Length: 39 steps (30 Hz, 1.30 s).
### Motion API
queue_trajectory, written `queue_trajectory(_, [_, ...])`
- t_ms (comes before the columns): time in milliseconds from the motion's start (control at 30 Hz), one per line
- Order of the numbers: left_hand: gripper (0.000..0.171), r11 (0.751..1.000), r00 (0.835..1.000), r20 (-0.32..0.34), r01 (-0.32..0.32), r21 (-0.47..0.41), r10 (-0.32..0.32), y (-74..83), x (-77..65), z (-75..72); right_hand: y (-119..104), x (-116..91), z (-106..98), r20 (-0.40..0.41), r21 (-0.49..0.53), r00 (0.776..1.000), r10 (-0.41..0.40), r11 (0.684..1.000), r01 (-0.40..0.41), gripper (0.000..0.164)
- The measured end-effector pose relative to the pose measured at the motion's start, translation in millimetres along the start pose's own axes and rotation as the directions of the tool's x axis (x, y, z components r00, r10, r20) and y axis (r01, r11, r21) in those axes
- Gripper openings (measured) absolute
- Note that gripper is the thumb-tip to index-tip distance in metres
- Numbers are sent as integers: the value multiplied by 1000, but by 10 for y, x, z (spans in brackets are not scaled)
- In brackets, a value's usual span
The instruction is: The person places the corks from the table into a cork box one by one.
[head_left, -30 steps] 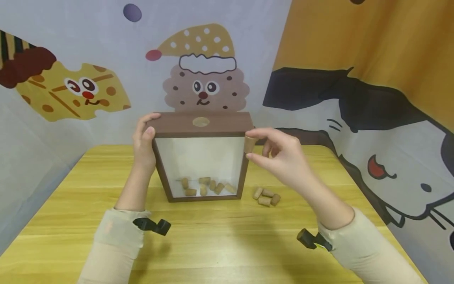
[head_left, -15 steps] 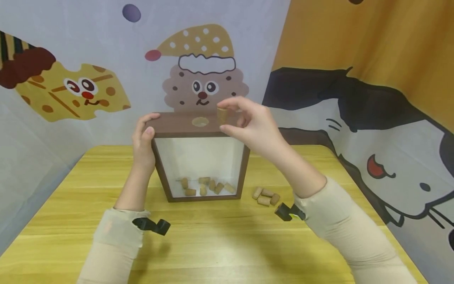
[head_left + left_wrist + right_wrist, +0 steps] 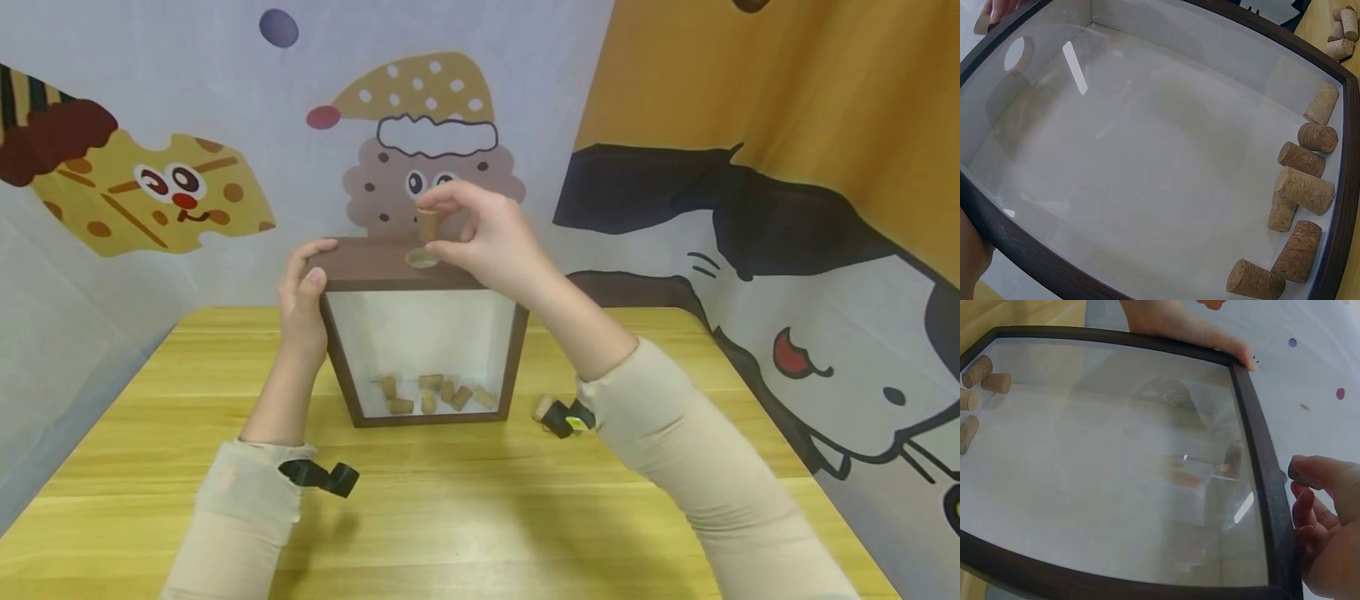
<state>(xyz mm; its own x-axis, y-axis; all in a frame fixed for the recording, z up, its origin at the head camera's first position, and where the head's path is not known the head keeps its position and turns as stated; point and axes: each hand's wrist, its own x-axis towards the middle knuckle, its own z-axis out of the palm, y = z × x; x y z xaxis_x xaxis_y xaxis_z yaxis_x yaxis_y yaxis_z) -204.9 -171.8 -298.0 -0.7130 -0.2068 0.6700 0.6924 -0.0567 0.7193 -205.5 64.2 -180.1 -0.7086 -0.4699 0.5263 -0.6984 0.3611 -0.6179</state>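
A dark brown wooden box (image 3: pixel 367 265) with a clear front stands upright on the table, a round hole (image 3: pixel 422 258) in its top. My left hand (image 3: pixel 302 308) grips the top left corner, thumb at the front edge. Between thumb and fingers, my right hand (image 3: pixel 487 237) pinches a cork (image 3: pixel 427 225) upright just above the hole. Several corks (image 3: pixel 1305 189) lie along the bottom inside the box. In the right wrist view, the right hand (image 3: pixel 1329 519) is beside the box's top edge, and the held cork is mostly hidden there.
Several loose corks lie on the wooden table (image 3: pixel 450 517) right of the box; one cork (image 3: pixel 542 407) shows past the black right wrist camera (image 3: pixel 558 418), and some corks (image 3: pixel 1341 37) appear in the left wrist view. A cartoon-printed cloth (image 3: pixel 247 108) hangs behind.
My right hand has carried the cork up and left, from beside the box's right edge to above the hole. The left hand and the box have stayed in place.
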Motion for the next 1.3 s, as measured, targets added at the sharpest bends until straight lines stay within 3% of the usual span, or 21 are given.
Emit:
queue_trajectory(500, [49, 1000, 1000, 7, -18, 6, 18, 23, 6, 14, 48, 97, 94, 83, -151, 988, 126, 982, -113, 44])
queue_trajectory(1033, [49, 1000, 1000, 9, -10, -16, 10, -5, -1, 7, 75, 93, 82, 94, -137, 989, 113, 986, -100, 43])
queue_trajectory(1300, [47, 1000, 1000, 5, -9, -16, 9, -9, -1, -3, 82, 92, 80, 94, -98, 985, 142, 986, -132, 38])
